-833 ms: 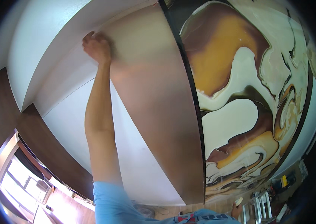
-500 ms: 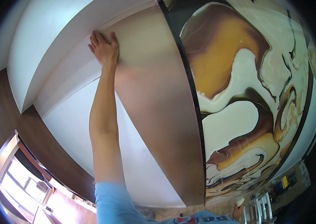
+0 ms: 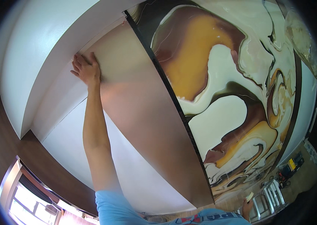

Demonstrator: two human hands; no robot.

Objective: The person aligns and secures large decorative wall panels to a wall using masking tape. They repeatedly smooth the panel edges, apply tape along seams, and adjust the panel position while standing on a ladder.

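Observation:
My left hand (image 3: 87,69) is raised high. Its open fingers are spread flat on the upper left corner of a tall brown panel (image 3: 139,108), just under the white ceiling edge. The panel stands against a white wall (image 3: 128,165), its left edge running slantwise across it. Along its right side runs a narrow black strip (image 3: 175,99). Low on the right, my right hand (image 3: 247,208) is closed on a small cream-coloured block (image 3: 249,197), whose kind is too small to make out.
A glossy marbled panel (image 3: 222,112) in white, amber and brown fills the right. Below it stand an aluminium ladder (image 3: 269,198) and a black and yellow tool (image 3: 291,165) on the floor. Dark wood trim (image 3: 57,165) and a bright window (image 3: 31,202) lie at the lower left.
My view has tilted and swung, so the panels now appear shifted left. My left hand remains pressed at the brown panel's upper corner; my right hand still holds the cream-coloured block.

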